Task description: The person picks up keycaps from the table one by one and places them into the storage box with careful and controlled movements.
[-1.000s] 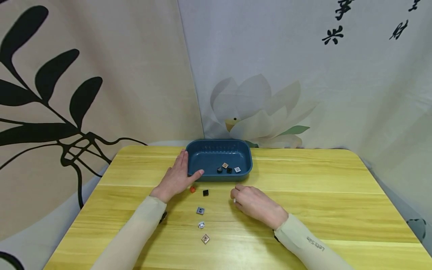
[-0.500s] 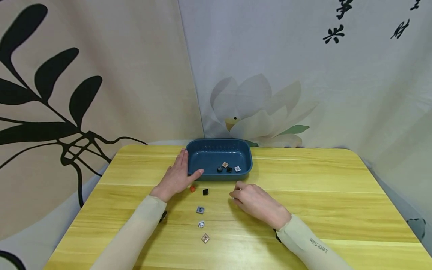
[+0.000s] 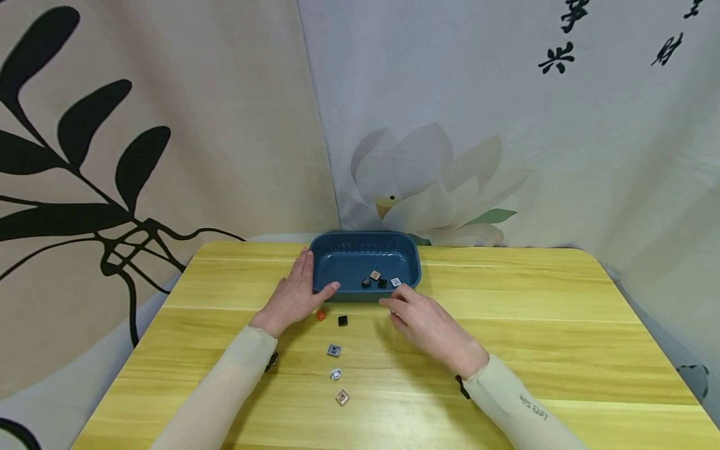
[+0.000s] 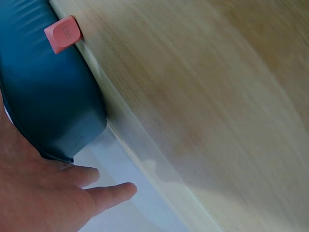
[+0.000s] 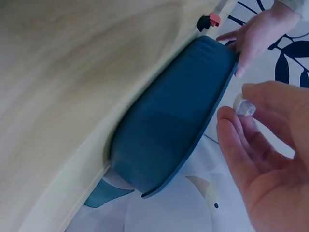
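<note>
My left hand [image 3: 289, 297] rests with straight fingers along the left side of a blue tray [image 3: 365, 244], its thumb at the front rim. In the right wrist view, my right hand [image 5: 270, 145] pinches a small white keycap [image 5: 245, 107] between thumb and fingertips. In the head view that hand is close to the tray's front right rim. Below the tray, a red keycap [image 3: 321, 315] marked Esc and a black keycap [image 3: 342, 320] lie on the table. Nearer the front are a grey keycap [image 3: 334, 350], a white one and a pinkish keycap [image 3: 342, 397].
Inside the tray, near its front right, lie several small pieces, including a white one [image 3: 395, 282] and a black one [image 3: 382, 283]. The wooden table [image 3: 534, 325] ends just behind the tray, where a printed curtain [image 3: 478, 94] hangs.
My right hand has lifted and moved away from me toward the tray's front rim, carrying the white keycap. The left hand and the tray have stayed put.
</note>
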Action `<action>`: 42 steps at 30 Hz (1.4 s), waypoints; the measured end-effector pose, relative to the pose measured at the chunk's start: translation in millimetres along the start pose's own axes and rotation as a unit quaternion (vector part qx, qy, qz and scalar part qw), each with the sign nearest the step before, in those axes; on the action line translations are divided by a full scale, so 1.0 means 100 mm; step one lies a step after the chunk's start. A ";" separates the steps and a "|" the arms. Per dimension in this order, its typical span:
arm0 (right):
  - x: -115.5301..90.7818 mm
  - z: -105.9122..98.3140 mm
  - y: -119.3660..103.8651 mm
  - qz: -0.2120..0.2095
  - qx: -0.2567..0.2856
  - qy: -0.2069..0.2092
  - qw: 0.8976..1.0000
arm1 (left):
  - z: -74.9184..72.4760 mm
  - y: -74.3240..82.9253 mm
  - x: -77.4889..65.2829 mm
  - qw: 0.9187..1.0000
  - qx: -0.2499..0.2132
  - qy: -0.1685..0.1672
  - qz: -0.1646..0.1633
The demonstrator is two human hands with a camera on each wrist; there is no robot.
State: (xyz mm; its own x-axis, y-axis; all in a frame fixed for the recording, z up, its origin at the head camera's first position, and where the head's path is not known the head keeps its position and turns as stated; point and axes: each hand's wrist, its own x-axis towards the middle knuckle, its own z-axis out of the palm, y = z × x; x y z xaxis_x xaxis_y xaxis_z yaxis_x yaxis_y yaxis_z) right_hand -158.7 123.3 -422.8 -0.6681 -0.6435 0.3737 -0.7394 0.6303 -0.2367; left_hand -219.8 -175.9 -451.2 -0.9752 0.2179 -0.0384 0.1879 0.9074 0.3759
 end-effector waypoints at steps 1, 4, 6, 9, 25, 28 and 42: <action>0.01 -0.01 0.00 0.002 0.002 0.008 1.000 | 0.00 0.00 0.00 1.000 0.001 0.000 0.001; 0.05 -0.03 0.02 0.013 0.001 0.024 1.000 | 0.01 -0.01 0.01 1.000 0.003 -0.003 -0.002; 0.07 -0.04 0.04 0.019 0.001 0.033 0.999 | 0.01 -0.01 0.01 1.000 0.004 -0.003 -0.002; 0.11 -0.05 0.06 0.031 0.003 0.043 0.999 | 0.01 -0.01 0.01 1.000 0.002 -0.006 -0.006; 0.35 0.05 0.27 0.091 0.010 0.049 0.995 | -0.01 0.00 0.00 1.000 -0.004 -0.003 -0.001; 0.40 0.07 0.32 0.106 0.010 0.041 0.993 | -0.01 0.00 0.00 1.000 -0.003 -0.002 -0.001; 0.56 0.21 0.47 0.151 -0.007 -0.010 0.989 | -0.01 0.00 0.00 1.000 -0.001 -0.004 -0.003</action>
State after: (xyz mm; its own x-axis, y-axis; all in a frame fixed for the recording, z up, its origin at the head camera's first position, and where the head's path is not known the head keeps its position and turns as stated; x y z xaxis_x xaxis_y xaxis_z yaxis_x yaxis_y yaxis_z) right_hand -232.5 107.6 -431.4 -0.8592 -0.4338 0.2712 -0.5057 0.8005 -0.3217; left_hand -220.2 -176.1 -450.0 -0.9753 0.2155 -0.0484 0.1819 0.9080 0.3775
